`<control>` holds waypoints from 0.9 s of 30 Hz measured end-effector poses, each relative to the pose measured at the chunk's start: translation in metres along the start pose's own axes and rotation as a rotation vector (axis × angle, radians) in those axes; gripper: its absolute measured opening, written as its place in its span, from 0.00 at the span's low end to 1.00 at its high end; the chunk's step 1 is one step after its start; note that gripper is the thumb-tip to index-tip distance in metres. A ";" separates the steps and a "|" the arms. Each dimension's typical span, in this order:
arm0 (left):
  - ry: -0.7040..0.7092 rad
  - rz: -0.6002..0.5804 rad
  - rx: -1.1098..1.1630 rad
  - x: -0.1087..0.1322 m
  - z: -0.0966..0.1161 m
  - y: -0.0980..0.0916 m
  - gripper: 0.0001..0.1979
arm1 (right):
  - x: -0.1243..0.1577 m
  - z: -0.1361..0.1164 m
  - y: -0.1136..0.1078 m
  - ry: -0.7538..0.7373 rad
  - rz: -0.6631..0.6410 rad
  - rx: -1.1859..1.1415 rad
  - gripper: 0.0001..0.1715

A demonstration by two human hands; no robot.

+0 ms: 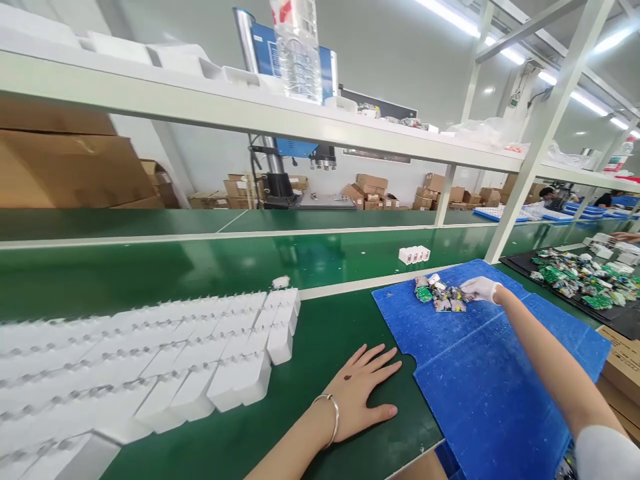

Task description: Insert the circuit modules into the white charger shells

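My left hand [361, 387] lies flat on the green tabletop [330, 327], fingers spread, holding nothing; a bracelet [334, 417] circles its wrist. In a white glove, my right hand [481, 289] reaches to the right edge of a small cluster of circuit boards [440, 297]. Its fingers are drawn together at a board there, with their tips partly hidden. Those boards rest on a blue corrugated sheet [490, 380]. Left of my left hand, white plastic housings [190, 393] stand in close rows, with small metal-looking bits along their tops.
A short row of white blocks [414, 255] sits on the green strip behind. More circuit boards [585, 277] cover a black mat at right, where another person's hand [625, 237] shows. A shelf [210, 100] crosses overhead, bearing a water bottle [299, 53]. A white post [545, 133] rises near the sheet.
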State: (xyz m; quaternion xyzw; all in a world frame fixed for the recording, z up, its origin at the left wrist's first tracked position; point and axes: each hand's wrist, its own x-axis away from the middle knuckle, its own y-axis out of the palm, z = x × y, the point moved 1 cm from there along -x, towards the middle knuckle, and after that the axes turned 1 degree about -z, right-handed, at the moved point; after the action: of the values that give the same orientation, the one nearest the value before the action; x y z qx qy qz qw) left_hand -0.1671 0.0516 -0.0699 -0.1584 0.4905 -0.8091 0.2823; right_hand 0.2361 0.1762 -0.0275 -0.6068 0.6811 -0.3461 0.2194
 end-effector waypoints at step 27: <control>-1.516 0.383 -0.395 0.073 -0.014 -0.043 0.41 | 0.092 0.006 0.117 -0.682 0.193 0.327 0.28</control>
State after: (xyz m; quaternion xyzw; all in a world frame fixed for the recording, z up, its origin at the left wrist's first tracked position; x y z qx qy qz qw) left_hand -0.2456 0.0320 -0.0395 -0.6244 0.3183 -0.3176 0.6387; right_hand 0.1457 0.0881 -0.1070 -0.5770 0.5588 -0.2063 0.5588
